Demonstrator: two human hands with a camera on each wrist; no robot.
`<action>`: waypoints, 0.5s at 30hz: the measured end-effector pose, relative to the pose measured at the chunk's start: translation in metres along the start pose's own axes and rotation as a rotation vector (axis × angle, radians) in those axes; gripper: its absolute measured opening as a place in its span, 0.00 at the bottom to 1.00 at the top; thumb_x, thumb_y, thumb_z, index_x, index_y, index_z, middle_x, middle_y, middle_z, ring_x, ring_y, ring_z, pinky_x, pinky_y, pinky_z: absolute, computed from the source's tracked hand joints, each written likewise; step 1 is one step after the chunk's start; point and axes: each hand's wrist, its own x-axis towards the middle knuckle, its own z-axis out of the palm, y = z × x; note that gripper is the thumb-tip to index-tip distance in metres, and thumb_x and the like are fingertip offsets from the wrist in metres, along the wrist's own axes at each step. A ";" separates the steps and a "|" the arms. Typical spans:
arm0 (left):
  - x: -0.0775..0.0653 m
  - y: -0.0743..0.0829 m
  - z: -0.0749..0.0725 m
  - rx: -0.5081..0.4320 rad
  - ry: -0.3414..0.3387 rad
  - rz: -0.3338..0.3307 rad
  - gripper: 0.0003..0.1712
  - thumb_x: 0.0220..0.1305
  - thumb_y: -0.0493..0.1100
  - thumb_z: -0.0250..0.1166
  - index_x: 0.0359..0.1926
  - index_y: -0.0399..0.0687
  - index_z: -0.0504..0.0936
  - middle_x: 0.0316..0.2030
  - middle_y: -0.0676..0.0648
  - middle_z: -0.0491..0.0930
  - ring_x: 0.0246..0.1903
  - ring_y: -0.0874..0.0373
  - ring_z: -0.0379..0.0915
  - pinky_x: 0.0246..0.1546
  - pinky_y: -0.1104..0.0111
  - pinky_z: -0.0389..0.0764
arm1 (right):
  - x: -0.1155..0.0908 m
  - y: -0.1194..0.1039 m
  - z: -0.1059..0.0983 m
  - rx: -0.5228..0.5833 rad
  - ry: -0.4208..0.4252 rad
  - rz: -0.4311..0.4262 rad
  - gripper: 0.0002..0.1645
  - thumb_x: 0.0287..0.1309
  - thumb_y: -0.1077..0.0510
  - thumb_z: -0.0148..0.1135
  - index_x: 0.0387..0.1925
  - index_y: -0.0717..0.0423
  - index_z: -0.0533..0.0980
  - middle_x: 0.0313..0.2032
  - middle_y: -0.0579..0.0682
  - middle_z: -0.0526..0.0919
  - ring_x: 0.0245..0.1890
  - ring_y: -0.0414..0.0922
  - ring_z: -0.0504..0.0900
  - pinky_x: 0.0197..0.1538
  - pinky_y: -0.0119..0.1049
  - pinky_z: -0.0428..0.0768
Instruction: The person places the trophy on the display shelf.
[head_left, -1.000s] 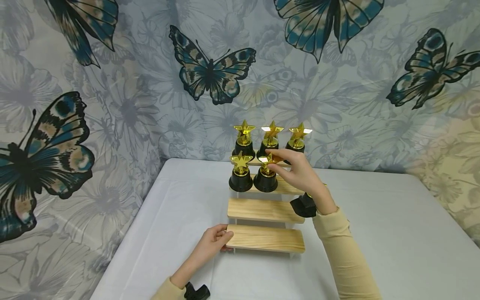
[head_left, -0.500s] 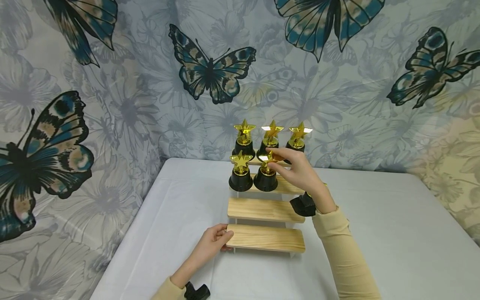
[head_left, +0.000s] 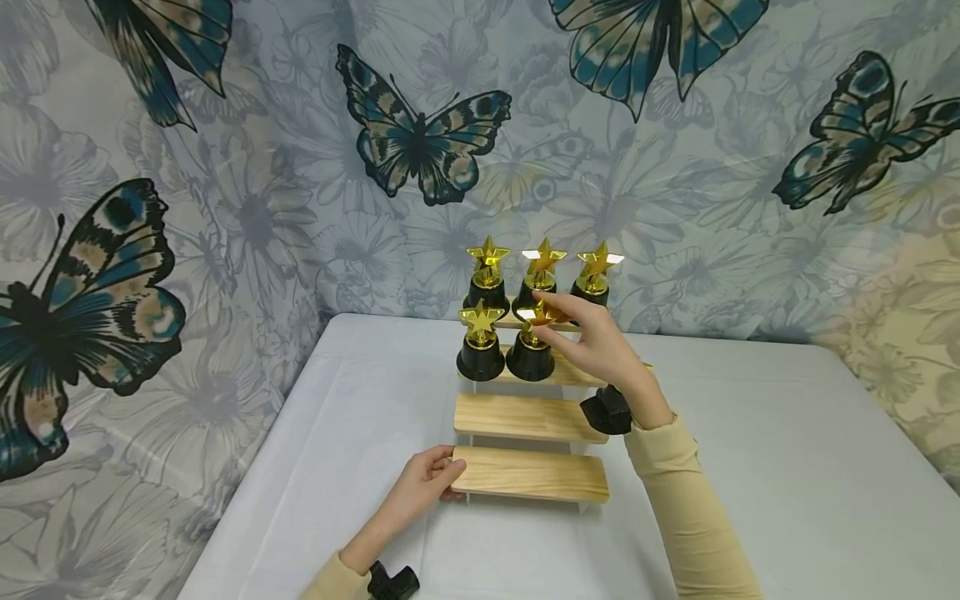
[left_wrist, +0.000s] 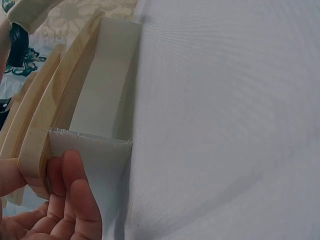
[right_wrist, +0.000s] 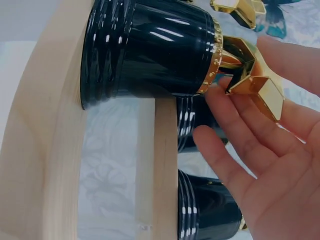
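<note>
My right hand (head_left: 596, 337) pinches the gold star of a trophy (head_left: 530, 363) between thumb and fingers. That trophy's black base (right_wrist: 150, 50) stands on the second-highest board of a tiered wooden display stand (head_left: 532, 473). To its left on the same board is a matching star trophy (head_left: 480, 358). Three more, a left one (head_left: 487, 283), a middle one (head_left: 542, 267) and a right one (head_left: 596, 271), line the top board; my right hand partly covers the latter two. My left hand (head_left: 420, 487) grips the left end of the lowest board, thumb above, with curled fingers (left_wrist: 75, 167) underneath.
Bare wood shows on the two lower boards, including the third board (head_left: 528, 417). White side supports (left_wrist: 90, 155) hold the stand up on a white-covered table (head_left: 360, 400). Behind it hangs a butterfly-patterned cloth (head_left: 420, 242). A black wrist camera (head_left: 607, 410) sits below my right hand.
The head view has tipped slightly, so the scene sits a little higher in it. Both hands keep their holds, and the trophies stay in place.
</note>
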 end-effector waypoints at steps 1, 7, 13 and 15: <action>0.000 -0.001 0.000 0.002 0.000 0.003 0.23 0.68 0.37 0.55 0.53 0.17 0.66 0.30 0.43 0.79 0.30 0.48 0.80 0.32 0.54 0.80 | -0.001 0.000 0.000 -0.004 0.007 -0.008 0.29 0.55 0.64 0.65 0.59 0.63 0.70 0.46 0.54 0.79 0.42 0.47 0.78 0.45 0.42 0.78; 0.007 -0.021 -0.002 0.005 0.004 0.013 0.24 0.68 0.39 0.55 0.54 0.18 0.66 0.30 0.44 0.79 0.29 0.48 0.79 0.28 0.60 0.82 | -0.005 -0.006 -0.006 0.000 0.074 -0.026 0.29 0.52 0.68 0.65 0.57 0.63 0.71 0.48 0.55 0.77 0.48 0.49 0.75 0.47 0.46 0.77; 0.010 -0.031 -0.002 0.021 0.013 0.008 0.27 0.68 0.42 0.55 0.56 0.21 0.66 0.32 0.43 0.79 0.28 0.56 0.79 0.28 0.64 0.82 | -0.010 -0.038 -0.019 -0.020 0.151 -0.070 0.25 0.48 0.76 0.63 0.51 0.73 0.72 0.47 0.65 0.76 0.48 0.57 0.74 0.47 0.44 0.76; 0.009 -0.030 -0.002 0.020 0.013 0.006 0.27 0.68 0.42 0.55 0.56 0.21 0.66 0.32 0.44 0.79 0.28 0.55 0.79 0.28 0.63 0.82 | -0.013 -0.041 -0.022 -0.026 0.178 -0.091 0.25 0.47 0.78 0.63 0.50 0.73 0.72 0.46 0.65 0.77 0.47 0.57 0.75 0.49 0.38 0.76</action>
